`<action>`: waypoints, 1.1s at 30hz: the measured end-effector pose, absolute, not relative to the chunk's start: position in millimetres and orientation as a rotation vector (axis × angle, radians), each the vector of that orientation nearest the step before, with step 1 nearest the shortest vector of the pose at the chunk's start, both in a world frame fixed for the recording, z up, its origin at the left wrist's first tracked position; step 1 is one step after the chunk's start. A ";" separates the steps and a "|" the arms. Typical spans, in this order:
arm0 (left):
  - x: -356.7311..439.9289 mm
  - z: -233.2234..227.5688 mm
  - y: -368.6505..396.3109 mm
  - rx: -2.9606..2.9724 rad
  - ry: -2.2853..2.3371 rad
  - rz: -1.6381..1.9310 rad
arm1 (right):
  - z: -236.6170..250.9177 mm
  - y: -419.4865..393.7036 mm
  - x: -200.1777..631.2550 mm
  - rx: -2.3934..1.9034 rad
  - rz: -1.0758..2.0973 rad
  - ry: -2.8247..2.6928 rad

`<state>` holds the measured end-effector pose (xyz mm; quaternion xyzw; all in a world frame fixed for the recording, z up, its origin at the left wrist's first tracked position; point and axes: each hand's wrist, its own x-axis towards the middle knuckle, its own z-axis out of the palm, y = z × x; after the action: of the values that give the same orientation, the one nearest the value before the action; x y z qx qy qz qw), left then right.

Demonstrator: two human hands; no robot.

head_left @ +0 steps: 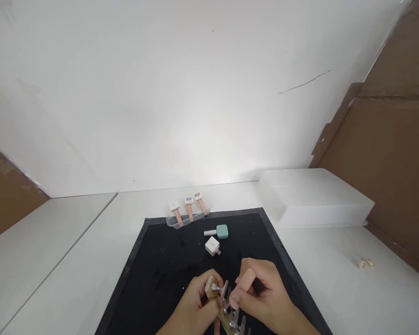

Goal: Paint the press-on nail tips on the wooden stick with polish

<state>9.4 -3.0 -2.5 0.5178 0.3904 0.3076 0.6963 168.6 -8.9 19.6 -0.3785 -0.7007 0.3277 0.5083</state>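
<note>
My left hand [192, 304] is closed around a nail-tip practice stand [210, 287] with a tan base and metal posts. Several pinkish nail tips [225, 288] stick out from its posts. Between the thumb and fingers of my right hand [270, 298] is a peach nail polish cap [246, 280], held close beside the tips. Its brush end is hard to make out. Farther back on the black mat, a white nail polish bottle [212, 245] lies capless, its pinkish neck showing. Behind that lies a teal nail polish bottle [222, 231] with a pale cap.
A clear tray [174, 225] at the mat's back edge holds three white polish bottles with peach caps. To the right stands a translucent white box [317, 200]. Small beige pieces [363, 263] lie on the white table. Brown panels flank both sides, and a white wall rises behind.
</note>
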 end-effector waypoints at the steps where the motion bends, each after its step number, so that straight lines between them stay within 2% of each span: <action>1: 9.8 -2.0 -2.9 1.158 0.874 0.682 | 18.8 -8.9 168.5 -0.917 0.801 -1.703; 9: 9.8 0.2 -1.6 1.145 0.872 0.715 | 20.5 -4.7 167.6 -0.987 0.585 -1.631; 14: 11.1 2.1 -2.0 1.151 0.905 0.724 | 19.1 -6.9 168.8 -0.913 0.778 -1.669; 23: 8.9 2.8 -1.8 1.155 0.877 0.728 | 18.0 -6.5 168.3 -1.044 0.690 -1.580; 29: 10.7 -0.5 -2.1 1.158 0.884 0.725 | 19.7 -7.1 168.9 -0.934 0.955 -1.622; 33: 11.9 0.7 -2.7 1.155 0.917 0.707 | 19.4 -6.8 168.2 -1.024 0.954 -1.587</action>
<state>11.9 -2.7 0.7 0.5153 0.4089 0.3155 0.6839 168.2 -6.8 19.4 -0.4219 -0.6535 0.3929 0.4905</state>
